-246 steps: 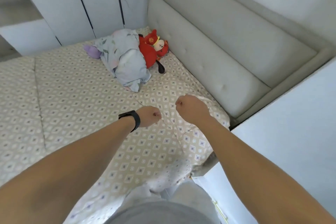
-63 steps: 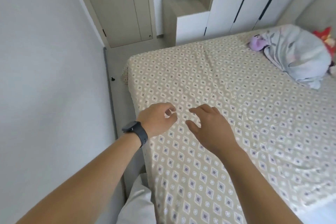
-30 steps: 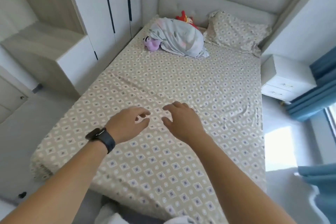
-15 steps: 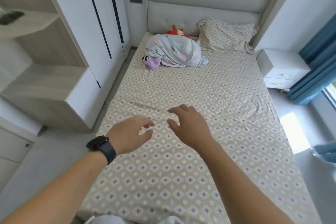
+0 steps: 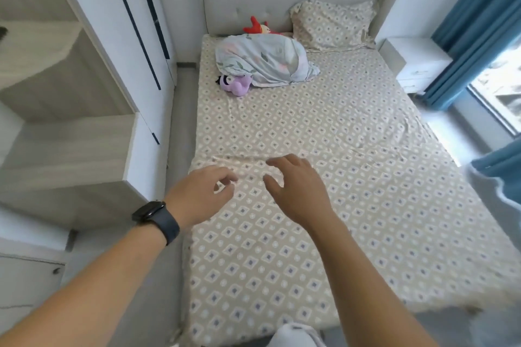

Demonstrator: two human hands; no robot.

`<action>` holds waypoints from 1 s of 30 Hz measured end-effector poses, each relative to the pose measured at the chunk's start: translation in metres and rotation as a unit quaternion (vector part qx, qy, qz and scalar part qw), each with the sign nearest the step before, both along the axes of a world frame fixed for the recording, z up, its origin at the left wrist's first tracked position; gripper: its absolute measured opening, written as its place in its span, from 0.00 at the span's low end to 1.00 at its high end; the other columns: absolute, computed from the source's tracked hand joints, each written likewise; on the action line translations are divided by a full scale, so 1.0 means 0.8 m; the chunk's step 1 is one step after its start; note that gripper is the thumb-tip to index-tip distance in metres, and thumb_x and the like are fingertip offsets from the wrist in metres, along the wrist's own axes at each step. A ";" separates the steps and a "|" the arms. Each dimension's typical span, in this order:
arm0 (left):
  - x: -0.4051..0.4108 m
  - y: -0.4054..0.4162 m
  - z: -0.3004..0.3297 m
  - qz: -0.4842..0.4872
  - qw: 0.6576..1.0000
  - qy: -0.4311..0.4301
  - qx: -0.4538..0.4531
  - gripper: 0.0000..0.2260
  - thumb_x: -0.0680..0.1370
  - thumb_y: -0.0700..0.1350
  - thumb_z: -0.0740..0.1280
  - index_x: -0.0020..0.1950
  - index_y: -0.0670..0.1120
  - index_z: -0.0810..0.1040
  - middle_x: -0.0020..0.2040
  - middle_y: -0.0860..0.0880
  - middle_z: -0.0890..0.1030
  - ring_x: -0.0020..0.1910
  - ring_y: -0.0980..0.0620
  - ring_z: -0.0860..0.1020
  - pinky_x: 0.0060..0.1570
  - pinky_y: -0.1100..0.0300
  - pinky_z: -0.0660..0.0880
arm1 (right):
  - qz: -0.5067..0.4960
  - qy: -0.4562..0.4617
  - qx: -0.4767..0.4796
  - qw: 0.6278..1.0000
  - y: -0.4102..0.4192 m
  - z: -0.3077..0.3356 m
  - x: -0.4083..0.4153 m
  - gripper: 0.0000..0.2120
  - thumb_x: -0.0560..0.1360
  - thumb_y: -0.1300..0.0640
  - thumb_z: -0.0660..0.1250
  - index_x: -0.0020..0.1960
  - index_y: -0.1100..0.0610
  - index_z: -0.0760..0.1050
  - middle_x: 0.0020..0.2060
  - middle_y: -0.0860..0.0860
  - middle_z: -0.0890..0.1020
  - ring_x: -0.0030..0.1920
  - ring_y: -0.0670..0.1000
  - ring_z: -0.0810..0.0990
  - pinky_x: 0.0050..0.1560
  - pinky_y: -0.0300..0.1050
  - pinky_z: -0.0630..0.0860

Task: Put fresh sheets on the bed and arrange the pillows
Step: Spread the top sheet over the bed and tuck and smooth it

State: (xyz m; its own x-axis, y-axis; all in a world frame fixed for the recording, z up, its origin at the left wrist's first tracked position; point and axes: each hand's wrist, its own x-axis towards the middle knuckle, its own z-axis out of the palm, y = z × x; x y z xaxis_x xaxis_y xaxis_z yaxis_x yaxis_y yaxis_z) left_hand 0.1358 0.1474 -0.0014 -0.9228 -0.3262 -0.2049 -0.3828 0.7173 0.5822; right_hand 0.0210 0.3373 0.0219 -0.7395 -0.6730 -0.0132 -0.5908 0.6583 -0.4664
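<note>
Both arms outstretched, left hand [image 5: 201,194] and right hand [image 5: 298,191] loosely curled, empty, above the patterned sheet [image 5: 338,177]

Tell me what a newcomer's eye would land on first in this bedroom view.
First, the two bare hands over the near part of the beige diamond-patterned sheet: the left hand with fingers loosely curled, the right hand spread, neither holding anything. Next, at the head of the bed, the rumpled pale floral bundle of bedding, with a purple plush toy at its near edge and a red plush toy behind it.
</note>
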 end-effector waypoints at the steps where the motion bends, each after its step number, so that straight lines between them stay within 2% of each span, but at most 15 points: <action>1: 0.006 -0.011 0.002 -0.026 1.000 -0.016 -0.003 0.08 0.80 0.53 0.63 0.58 0.60 0.79 0.53 0.63 0.78 0.50 0.61 0.78 0.52 0.55 0.77 | -0.014 0.000 0.011 1.000 -0.005 0.003 0.014 0.18 0.82 0.44 0.61 0.70 0.46 0.72 0.65 0.43 0.75 0.67 0.49 0.71 0.66 0.48 0.70; 6: -0.008 -0.037 0.011 -0.105 0.994 -0.030 -0.026 0.09 0.81 0.54 0.62 0.59 0.60 0.77 0.51 0.65 0.76 0.51 0.60 0.78 0.49 0.57 0.77 | -0.098 0.005 0.005 0.995 0.008 0.012 0.053 0.17 0.82 0.44 0.60 0.69 0.45 0.73 0.65 0.41 0.75 0.65 0.47 0.71 0.66 0.47 0.70; 10: -0.008 -0.044 0.023 -0.120 0.993 0.014 -0.001 0.09 0.80 0.53 0.63 0.58 0.60 0.78 0.49 0.65 0.77 0.48 0.61 0.78 0.50 0.56 0.77 | -0.108 -0.012 0.047 0.993 -0.015 0.009 0.060 0.18 0.82 0.45 0.61 0.70 0.46 0.73 0.66 0.43 0.75 0.66 0.50 0.70 0.66 0.48 0.69; 14: -0.017 -0.094 0.016 -0.164 0.986 -0.005 -0.028 0.09 0.79 0.56 0.61 0.57 0.63 0.77 0.47 0.67 0.76 0.47 0.63 0.77 0.51 0.53 0.78 | -0.119 0.006 0.026 0.993 -0.077 0.012 0.070 0.18 0.82 0.45 0.61 0.70 0.47 0.73 0.65 0.44 0.75 0.65 0.50 0.71 0.64 0.46 0.67; 17: -0.043 -0.152 0.006 -0.169 0.985 0.003 -0.021 0.08 0.79 0.55 0.62 0.56 0.62 0.77 0.46 0.66 0.76 0.47 0.61 0.77 0.51 0.53 0.78 | -0.136 0.019 0.031 0.990 -0.124 0.006 0.065 0.18 0.82 0.45 0.61 0.70 0.46 0.73 0.65 0.44 0.75 0.65 0.49 0.70 0.65 0.46 0.67; 22: -0.071 -0.270 -0.016 -0.223 0.975 -0.019 -0.020 0.09 0.80 0.53 0.61 0.58 0.60 0.78 0.50 0.64 0.78 0.48 0.60 0.78 0.47 0.56 0.77 | -0.216 0.013 0.013 0.976 -0.240 0.000 0.052 0.17 0.82 0.46 0.62 0.69 0.48 0.74 0.64 0.44 0.76 0.65 0.50 0.71 0.65 0.47 0.68; 25: -0.074 -0.347 -0.016 -0.249 0.966 -0.043 -0.050 0.10 0.80 0.53 0.61 0.60 0.59 0.78 0.52 0.62 0.78 0.48 0.59 0.77 0.44 0.58 0.73 | -0.194 0.002 0.022 0.981 -0.326 0.007 0.052 0.18 0.82 0.46 0.62 0.69 0.48 0.74 0.64 0.45 0.76 0.66 0.51 0.71 0.66 0.49 0.68; 30: -0.109 -0.438 0.006 -0.235 0.971 -0.008 -0.038 0.10 0.79 0.52 0.62 0.58 0.59 0.78 0.51 0.62 0.78 0.48 0.57 0.77 0.49 0.55 0.76 | -0.187 0.030 0.044 0.981 -0.417 0.031 0.031 0.18 0.82 0.45 0.61 0.70 0.47 0.73 0.66 0.45 0.75 0.65 0.51 0.71 0.65 0.48 0.68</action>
State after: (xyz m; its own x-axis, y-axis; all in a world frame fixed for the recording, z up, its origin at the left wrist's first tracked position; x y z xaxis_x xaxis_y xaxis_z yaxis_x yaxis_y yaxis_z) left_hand 0.0488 -0.2033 0.0033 -0.9702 0.1156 -0.2129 -0.0114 0.8561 0.5167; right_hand 0.0455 0.0034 0.0471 -0.9359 -0.3522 -0.0076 -0.3248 0.8710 -0.3686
